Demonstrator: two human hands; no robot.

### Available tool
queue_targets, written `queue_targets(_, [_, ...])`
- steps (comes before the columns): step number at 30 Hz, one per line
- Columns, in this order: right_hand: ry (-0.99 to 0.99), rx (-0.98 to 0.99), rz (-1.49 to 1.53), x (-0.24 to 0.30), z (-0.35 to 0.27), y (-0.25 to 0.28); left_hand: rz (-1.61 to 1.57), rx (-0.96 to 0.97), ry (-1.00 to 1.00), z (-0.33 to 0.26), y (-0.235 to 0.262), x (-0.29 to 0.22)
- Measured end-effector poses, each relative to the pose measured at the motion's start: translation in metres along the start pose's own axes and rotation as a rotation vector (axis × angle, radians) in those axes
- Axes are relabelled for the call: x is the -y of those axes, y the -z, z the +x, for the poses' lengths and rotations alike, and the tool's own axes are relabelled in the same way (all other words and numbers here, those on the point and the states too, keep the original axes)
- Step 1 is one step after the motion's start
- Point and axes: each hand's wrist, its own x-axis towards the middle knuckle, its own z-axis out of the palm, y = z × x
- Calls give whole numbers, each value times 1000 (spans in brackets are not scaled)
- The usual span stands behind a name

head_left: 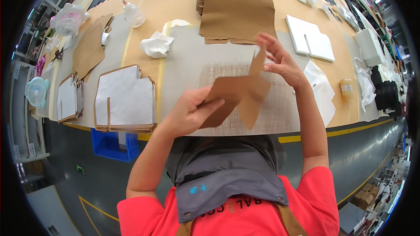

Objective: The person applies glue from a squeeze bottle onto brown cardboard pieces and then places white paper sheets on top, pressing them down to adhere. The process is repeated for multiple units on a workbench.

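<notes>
A thin brown leather-like piece [232,91], bent and with a notched outline, is held up over the near middle of the table. My left hand [189,112] grips its left part between thumb and fingers. At the upper right end, my right hand [282,61] has its thumb and fingertips on a raised flap of the same piece; those fingers are slightly blurred. Beyond my hands lies a stack of larger brown pieces [238,13]. To the left, a stack of white-faced brown pieces [124,98] with a slit sits near the table edge.
A smaller white-faced stack [69,98], brown sheets [92,48], crumpled white paper [156,45] and a clear bottle [133,15] lie left. White slit pieces [310,39], a white sheet [320,89] and an amber bottle [346,91] lie right. A blue bin [114,145] stands below the edge.
</notes>
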Motion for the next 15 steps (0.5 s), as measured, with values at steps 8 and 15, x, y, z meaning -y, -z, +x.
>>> queue_targets(8, [-301, 146, 172, 18, -57, 26, -529, -46, 210, -14, 5, 3])
queue_targets(15, [-436, -40, -257, -11, -70, 26, 7, -268, 346, 13, -10, 64])
